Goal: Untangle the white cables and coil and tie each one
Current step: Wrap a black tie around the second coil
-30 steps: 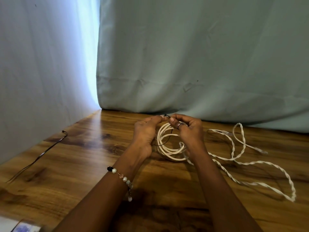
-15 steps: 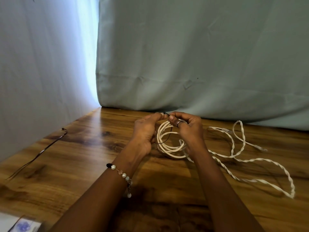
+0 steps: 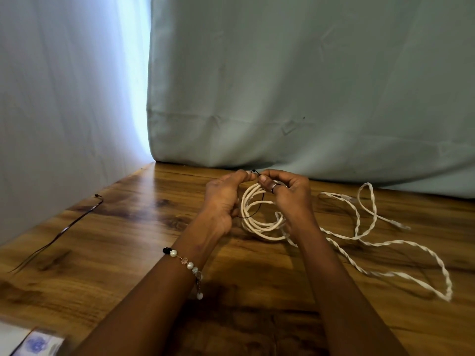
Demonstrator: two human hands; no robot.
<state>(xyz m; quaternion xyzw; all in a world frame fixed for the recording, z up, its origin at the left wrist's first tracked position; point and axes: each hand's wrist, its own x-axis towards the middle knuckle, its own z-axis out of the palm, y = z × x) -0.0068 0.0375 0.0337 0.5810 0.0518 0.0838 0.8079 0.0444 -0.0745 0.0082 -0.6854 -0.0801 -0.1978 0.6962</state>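
The table (image 3: 257, 291) runs bare toward the person from the grip; a curtain (image 3: 308, 86) hangs close beyond it. Loose twisted cable (image 3: 359, 242) trails right of the grip. The coil (image 3: 259, 224) hangs just beneath, upright, between both palms. Left hand (image 3: 223, 199) and right hand (image 3: 288, 194) meet fingertip to fingertip, pinching a thin black tie (image 3: 253, 213) at the coil's top, equally near; probably twisting it closed.

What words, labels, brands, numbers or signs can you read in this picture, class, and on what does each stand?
None can be read.
The packet at the bottom left corner of the table bears a blue mark, too blurred to read.
The coiled white cable, the loose twisted cable and the curtain carry no text.
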